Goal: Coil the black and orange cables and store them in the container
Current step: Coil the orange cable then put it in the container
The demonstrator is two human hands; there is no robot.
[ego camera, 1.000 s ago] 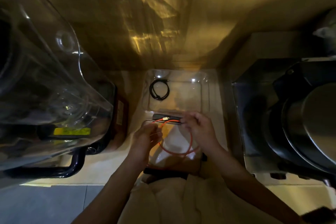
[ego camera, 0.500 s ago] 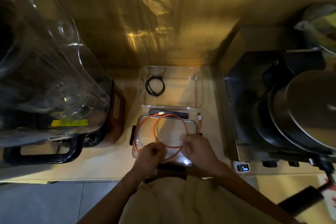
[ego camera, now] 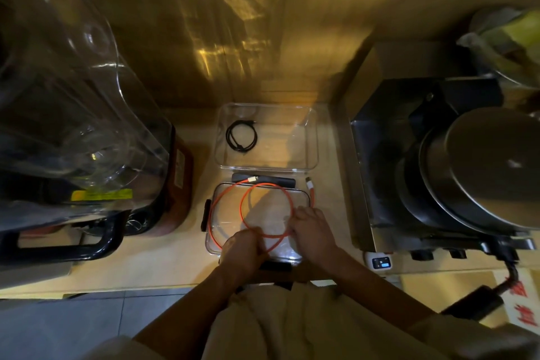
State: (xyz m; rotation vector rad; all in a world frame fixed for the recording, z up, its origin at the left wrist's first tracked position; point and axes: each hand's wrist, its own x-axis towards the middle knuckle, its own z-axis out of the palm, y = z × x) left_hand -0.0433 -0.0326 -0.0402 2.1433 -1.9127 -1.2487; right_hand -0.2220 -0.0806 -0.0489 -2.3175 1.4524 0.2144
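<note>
A clear rectangular container (ego camera: pixel 312 140) stands on the counter, and a coiled black cable (ego camera: pixel 241 135) lies in its left part. In front of it lies the clear lid (ego camera: pixel 214 242) with black clips. The orange cable (ego camera: pixel 267 207) is spread in loose loops over the lid, its two white plugs lying at the lid's far edge and far right corner. My left hand (ego camera: pixel 242 251) grips the cable at the near side of the loops. My right hand (ego camera: pixel 314 232) pinches the loop on its right side.
A large clear blender jug (ego camera: pixel 73 102) on a dark base fills the left of the counter. A steel appliance with a round dark pot lid (ego camera: pixel 479 172) stands at the right. A small white device with a blue display (ego camera: pixel 380 262) sits by the counter's front edge.
Both hands have drawn back toward me from the container's front edge to the lid's near side. The orange cable has opened from one held loop into wider loops lying over the lid.
</note>
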